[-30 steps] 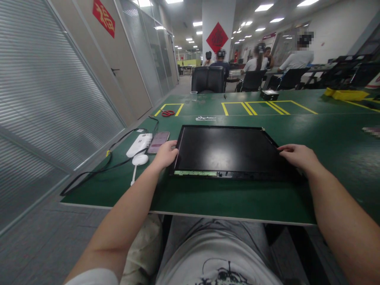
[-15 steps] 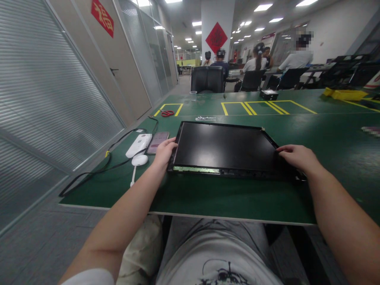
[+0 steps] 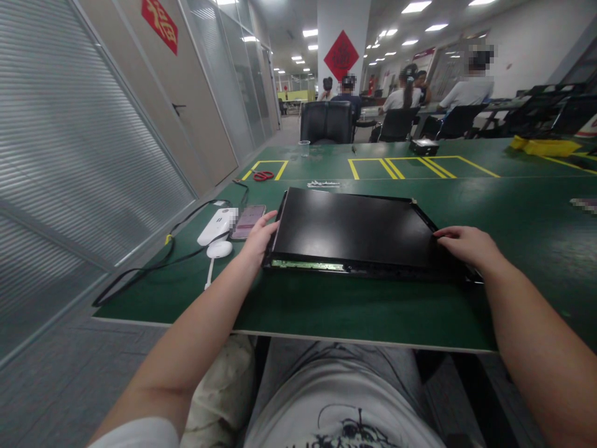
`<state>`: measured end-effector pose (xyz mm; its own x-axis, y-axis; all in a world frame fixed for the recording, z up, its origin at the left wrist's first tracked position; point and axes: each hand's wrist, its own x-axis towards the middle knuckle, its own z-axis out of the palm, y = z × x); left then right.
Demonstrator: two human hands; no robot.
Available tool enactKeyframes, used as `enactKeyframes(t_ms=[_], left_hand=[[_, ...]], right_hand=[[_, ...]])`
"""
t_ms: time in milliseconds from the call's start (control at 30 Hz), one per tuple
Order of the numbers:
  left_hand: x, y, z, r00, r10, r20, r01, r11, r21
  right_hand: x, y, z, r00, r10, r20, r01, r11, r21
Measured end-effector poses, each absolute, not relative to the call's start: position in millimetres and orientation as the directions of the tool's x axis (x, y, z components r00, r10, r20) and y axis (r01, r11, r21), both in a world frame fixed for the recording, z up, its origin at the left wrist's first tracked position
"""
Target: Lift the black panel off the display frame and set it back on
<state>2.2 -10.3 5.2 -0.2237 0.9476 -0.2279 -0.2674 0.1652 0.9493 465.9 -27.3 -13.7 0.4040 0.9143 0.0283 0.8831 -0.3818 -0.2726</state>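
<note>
At the far left of the table (image 3: pixel 373 317), a black cable (image 3: pixel 135 277) loops by the near corner and passes over a white box (image 3: pixel 215 225). A white disc (image 3: pixel 219 249) lies just on the near side of the box, and a phone (image 3: pixel 250 218) lies between the box and the left hand (image 3: pixel 260 238). This hand is closed on the left edge of the screen (image 3: pixel 354 227); whether it also grips the frame (image 3: pixel 405 272) there, I cannot tell.

The screen lies in the black frame near the table's front edge, between both hands, its left side apparently raised above the frame. A green strip (image 3: pixel 308 266) shows along the near rim, left of the middle. Uneven lifting could flex and crack the screen; a slipping left grip could drop that side onto the frame. A hidden ribbon, if any, could tear under a hard pull. The screen faces up, strip side toward the person, its long axis running left to right, roughly along the table's front edge.

The right hand (image 3: pixel 464 246) pinches the frame's right rim, thumb and fingers together. Far right, a yellow item (image 3: pixel 545 147) lies near the table's back edge.
</note>
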Motion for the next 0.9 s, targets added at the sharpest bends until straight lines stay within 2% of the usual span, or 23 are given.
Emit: enactKeyframes(t_ms=[133,367,500,733,900], left_hand=[[3.8,-11.9,3.2,-0.207,0.962,-0.175,-0.249,0.121,0.961],[-0.3,-10.8,-5.0,-0.210,0.970,-0.126,-0.085,0.110,0.990],[-2.9,-8.5,-8.2,-0.209,0.974,-0.084,-0.050,0.075,0.996],[-2.6,-10.1,-8.1,-0.211,0.966,-0.153,-0.066,0.142,0.988],[-3.0,-15.4,-8.6,-0.110,0.989,-0.100,0.026,0.103,0.994]], right_hand=[[466.6,-27.6,-14.0,0.406,0.914,0.004,0.876,-0.388,-0.286],[469.3,-23.8,-18.5,0.398,0.917,0.005,0.875,-0.377,-0.304],[471.2,-22.0,-19.3,0.391,0.920,-0.018,0.872,-0.376,-0.315],[470.4,-22.3,-19.5,0.387,0.922,-0.010,0.873,-0.370,-0.318],[468.3,-22.9,-18.7,0.389,0.921,-0.002,0.868,-0.367,-0.334]])
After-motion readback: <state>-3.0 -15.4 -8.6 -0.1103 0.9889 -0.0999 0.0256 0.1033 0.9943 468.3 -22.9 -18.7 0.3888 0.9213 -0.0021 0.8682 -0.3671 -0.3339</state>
